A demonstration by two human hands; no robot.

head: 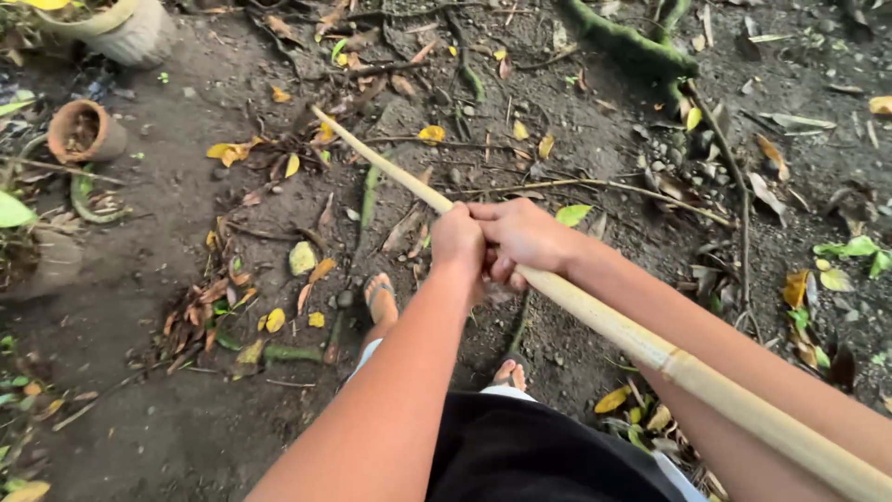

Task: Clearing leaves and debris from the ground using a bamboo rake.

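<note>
Hands (492,244) grip bamboo pole (595,311) | leaf-littered soil (186,242) open leftward

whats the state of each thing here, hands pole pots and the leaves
left hand: closed around the bamboo pole
right hand: closed around the pole, touching the left hand
bamboo pole: held slanted, far tip near the ground
small clay pot: tilted on its side
fallen leaves: scattered on the soil
</note>
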